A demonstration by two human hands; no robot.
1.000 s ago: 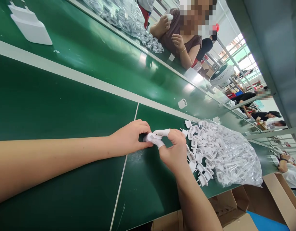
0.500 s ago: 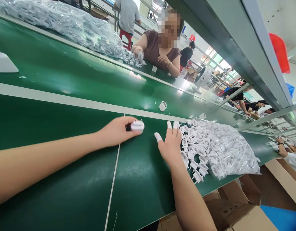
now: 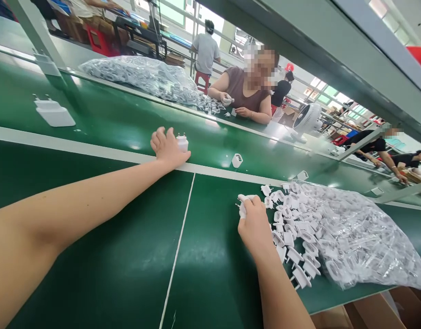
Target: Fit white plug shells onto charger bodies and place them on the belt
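Note:
My left hand (image 3: 169,148) is over the green belt with its fingers spread, beside a white charger (image 3: 182,143) that stands with its two pins up. The thumb is in front of the charger's lower edge. My right hand (image 3: 253,210) is closed on a white plug piece (image 3: 243,206) whose pins point left. Just right of that hand lie loose white plug pieces (image 3: 294,253), spilling from a clear plastic bag (image 3: 364,233). A white housing (image 3: 237,160) rests on the belt between and beyond my hands.
Another charger (image 3: 55,113) is on the belt at the left. Across the belt, a person (image 3: 248,93) handles small white parts near a second clear bag (image 3: 145,77). A metal beam (image 3: 327,50) runs overhead. Cardboard boxes (image 3: 375,310) are below the table's right edge.
My left hand has moved out to the belt and opened beside the charger it was holding. My right hand has closed on a plug piece. The view has shifted left.

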